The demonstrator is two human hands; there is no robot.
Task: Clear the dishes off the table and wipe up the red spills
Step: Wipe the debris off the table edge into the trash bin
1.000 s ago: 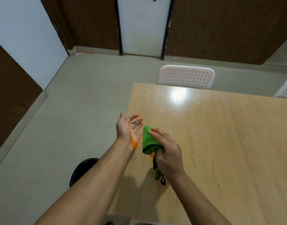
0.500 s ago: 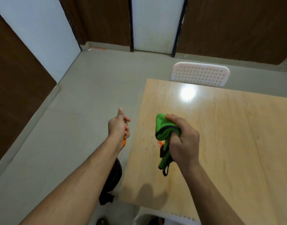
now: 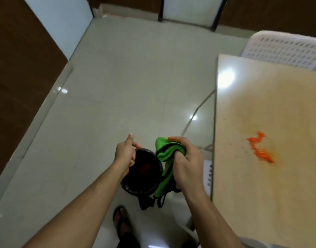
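Observation:
My right hand grips a bunched green cloth with a black edge, and its tail hangs down beside a black bin on the floor. My left hand hovers over the bin's left rim with fingers curled and thumb up; an orange smear shows under its wrist. Red residue lies inside the bin. A red-orange spill sits on the wooden table to the right, apart from both hands.
A white perforated chair stands at the table's far side. Another white chair part shows under the table's left edge. My sandalled foot is just behind the bin. Tiled floor spreads out to the left.
My view swung left and down off the table. Both hands moved from above the table edge to over the bin, and the left hand's fingers closed.

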